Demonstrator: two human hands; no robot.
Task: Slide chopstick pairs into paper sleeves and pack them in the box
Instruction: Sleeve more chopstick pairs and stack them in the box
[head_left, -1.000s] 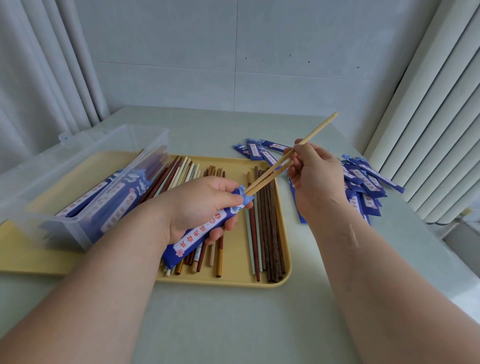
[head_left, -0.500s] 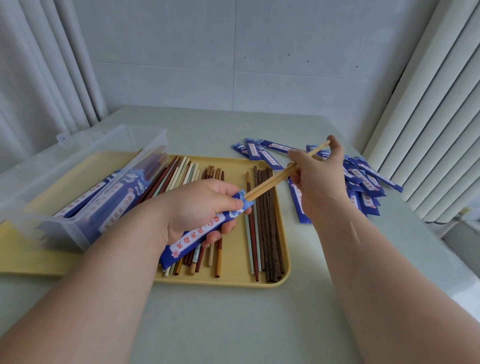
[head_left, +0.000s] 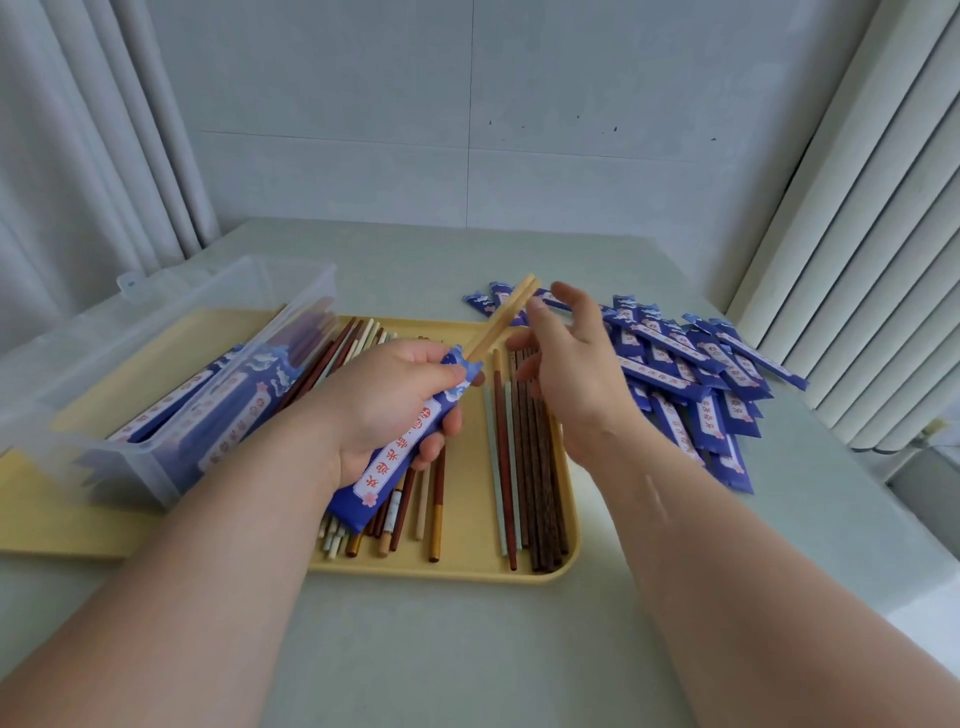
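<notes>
While the left hand (head_left: 384, 408) grips a blue paper sleeve (head_left: 400, 454) with a pale chopstick pair (head_left: 501, 319) sticking out of its top, the right hand (head_left: 571, 374) hangs just beside the pair's free ends, fingers loose, holding nothing. Below lies a yellow tray (head_left: 467, 509) of loose chopsticks (head_left: 535, 467). A clear box (head_left: 218, 306) of sleeved pairs sits at left; more sleeves (head_left: 701, 384) are heaped on the desk (head_left: 467, 649) at right.

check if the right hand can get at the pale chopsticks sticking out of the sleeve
Likely yes: the right hand is open just beside the pale chopsticks, which jut from the sleeve that the left hand grips; nothing lies between them.
</notes>
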